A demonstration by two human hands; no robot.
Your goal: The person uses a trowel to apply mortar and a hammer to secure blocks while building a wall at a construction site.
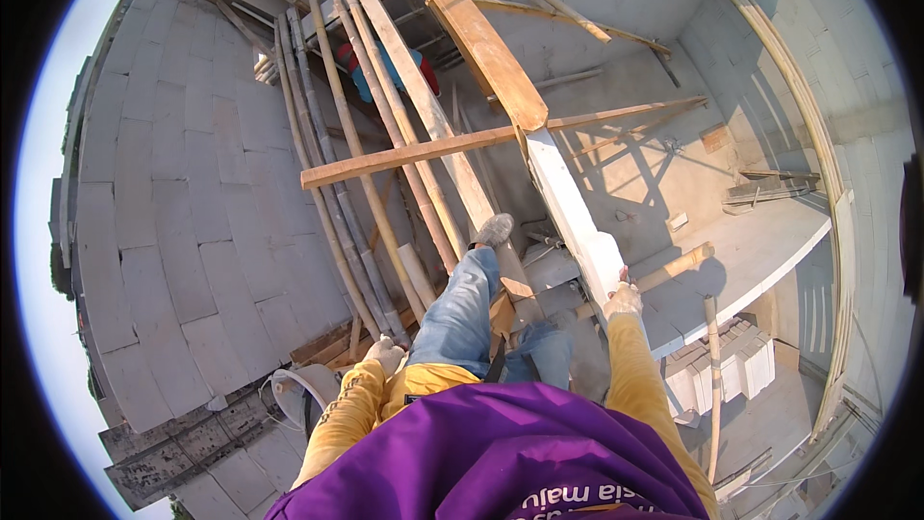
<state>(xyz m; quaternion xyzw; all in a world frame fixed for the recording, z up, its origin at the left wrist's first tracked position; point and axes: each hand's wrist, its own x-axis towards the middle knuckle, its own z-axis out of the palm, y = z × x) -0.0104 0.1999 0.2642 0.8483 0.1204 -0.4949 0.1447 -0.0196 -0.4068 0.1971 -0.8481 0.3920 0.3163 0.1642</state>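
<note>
My right hand (624, 299), in a pale glove, grips the near end of a narrow white block wall (575, 207) at its right edge. My left hand (386, 354), also gloved, is low beside my left leg, at the near ends of several bamboo poles (339, 125). Its fingers are too small and partly hidden to read. My shoe (495, 230) stands on a long wooden plank (423, 96) that runs away from me. Across the poles and plank lies a wooden beam (404, 156). A wider orange-brown board (481, 43) meets the white wall's far end.
Gaps between the poles open onto a lower level, where a person (380, 72) is partly visible. Left is a grey block wall (178, 250); near my left arm hangs a white bucket (300, 393). Stacked white blocks (727, 371) and an upright bamboo pole (713, 385) stand lower right.
</note>
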